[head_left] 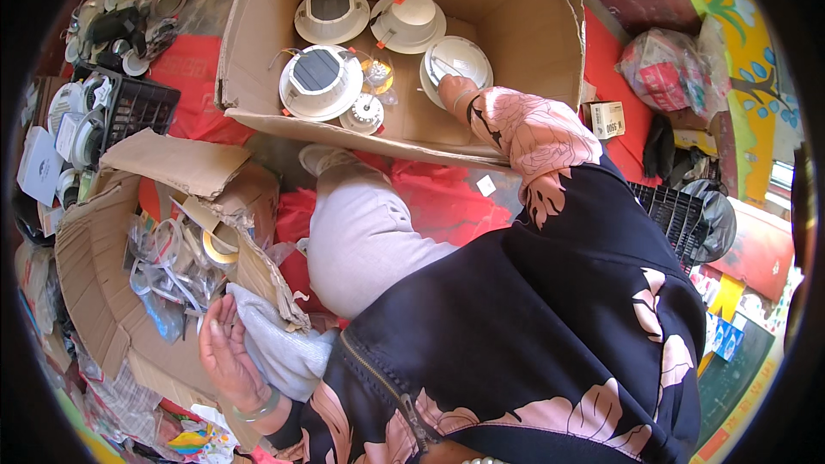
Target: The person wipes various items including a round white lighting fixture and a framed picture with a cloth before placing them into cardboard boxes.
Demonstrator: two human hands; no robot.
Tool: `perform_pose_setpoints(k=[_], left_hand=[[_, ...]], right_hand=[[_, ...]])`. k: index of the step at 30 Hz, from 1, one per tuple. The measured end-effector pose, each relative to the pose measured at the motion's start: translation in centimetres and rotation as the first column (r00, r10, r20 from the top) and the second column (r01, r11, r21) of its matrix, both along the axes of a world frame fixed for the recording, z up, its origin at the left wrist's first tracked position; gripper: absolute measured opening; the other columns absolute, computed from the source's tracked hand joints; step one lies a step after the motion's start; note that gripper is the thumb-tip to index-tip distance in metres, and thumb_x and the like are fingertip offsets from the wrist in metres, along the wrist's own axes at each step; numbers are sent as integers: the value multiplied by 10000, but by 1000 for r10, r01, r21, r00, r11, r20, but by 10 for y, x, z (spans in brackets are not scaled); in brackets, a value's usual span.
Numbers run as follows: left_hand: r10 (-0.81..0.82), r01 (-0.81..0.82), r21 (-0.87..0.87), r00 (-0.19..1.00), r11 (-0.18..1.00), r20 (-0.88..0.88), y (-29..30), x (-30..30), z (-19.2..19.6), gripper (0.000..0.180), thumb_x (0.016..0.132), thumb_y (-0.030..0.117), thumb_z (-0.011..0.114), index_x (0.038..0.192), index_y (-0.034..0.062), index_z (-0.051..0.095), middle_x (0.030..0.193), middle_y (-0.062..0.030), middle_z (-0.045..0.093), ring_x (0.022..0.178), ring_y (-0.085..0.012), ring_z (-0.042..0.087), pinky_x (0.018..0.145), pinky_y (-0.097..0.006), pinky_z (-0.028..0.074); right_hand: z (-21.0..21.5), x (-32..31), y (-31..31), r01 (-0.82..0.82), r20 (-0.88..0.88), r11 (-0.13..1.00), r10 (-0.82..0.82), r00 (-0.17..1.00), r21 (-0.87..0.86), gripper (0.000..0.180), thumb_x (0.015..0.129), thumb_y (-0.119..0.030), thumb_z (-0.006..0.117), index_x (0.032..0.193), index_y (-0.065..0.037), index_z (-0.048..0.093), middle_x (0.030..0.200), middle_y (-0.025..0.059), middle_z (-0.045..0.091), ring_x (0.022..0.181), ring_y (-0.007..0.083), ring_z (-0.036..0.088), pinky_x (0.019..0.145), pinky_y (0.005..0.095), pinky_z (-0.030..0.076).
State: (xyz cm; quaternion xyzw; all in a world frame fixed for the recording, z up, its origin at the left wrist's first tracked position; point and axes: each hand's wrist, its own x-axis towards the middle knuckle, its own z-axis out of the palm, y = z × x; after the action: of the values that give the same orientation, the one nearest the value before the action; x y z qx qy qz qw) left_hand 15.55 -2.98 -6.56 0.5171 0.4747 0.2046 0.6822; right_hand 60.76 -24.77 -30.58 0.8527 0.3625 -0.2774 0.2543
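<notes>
My right hand point(456, 88) reaches into a large cardboard box point(258, 43) and grips the near edge of a round white lamp housing point(455, 62) at the box's right side. Three more round white lamp housings lie in the box: one with a dark panel point(320, 79), another at the back point(332, 13), a third upturned point(407, 21). My left hand point(225, 352) hangs open at the lower left, palm up, beside a grey cloth point(284, 345) and a torn smaller cardboard box point(94, 283) full of clear plastic wrappers.
A black wire basket point(129, 107) with white parts stands at the left, more round parts behind it. Red sheeting point(430, 206) covers the floor. Another black basket point(675, 215), bags and small cartons crowd the right side. My bent knee point(361, 232) lies between the boxes.
</notes>
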Motion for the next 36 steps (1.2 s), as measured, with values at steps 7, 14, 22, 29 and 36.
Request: perform_pose_setpoints(k=[7,14,22,29,36], left_hand=[[-10,10,3,1000,1000,-9,2,3,0,415,941,250,451,1184,-87,443,1147,-241,539,1087,-259,537,951,-351,418],[-12,12,-5,1000,1000,17,2,-1,-4,420,941,254,451,1190,-84,442,1150,-240,536,1091,-260,533,950,-353,418],[51,-53,-72,998,996,-31,9,3,-8,424,946,260,443,1191,-86,432,1151,-236,537,1094,-257,529,970,-355,409],[109,-114,-61,991,992,-83,3,12,-5,422,946,247,444,1190,-96,425,1149,-238,539,1071,-257,542,965,-357,414],[139,-144,-48,986,988,-89,-2,0,-8,424,942,252,455,1193,-88,430,1151,-233,542,1066,-250,546,953,-351,423]], right_hand=[[-52,-2,-16,197,4,979,-198,980,44,179,817,-156,563,920,-88,693,976,92,664,904,239,647,747,324,515],[-2,96,-3,686,-55,612,-729,682,393,348,790,-228,553,1062,-22,621,1113,187,596,1036,325,579,872,385,465],[-77,145,-53,651,-90,736,-647,757,186,607,729,-196,556,1307,-67,423,1332,189,421,1230,315,415,1007,324,348],[-131,145,-27,427,-186,880,-393,900,206,453,744,-205,522,1184,-100,541,1158,158,578,1114,307,524,926,364,426],[-158,102,23,109,-317,994,-109,942,-16,354,748,-212,503,1018,-41,654,1099,164,611,986,302,603,833,379,476]])
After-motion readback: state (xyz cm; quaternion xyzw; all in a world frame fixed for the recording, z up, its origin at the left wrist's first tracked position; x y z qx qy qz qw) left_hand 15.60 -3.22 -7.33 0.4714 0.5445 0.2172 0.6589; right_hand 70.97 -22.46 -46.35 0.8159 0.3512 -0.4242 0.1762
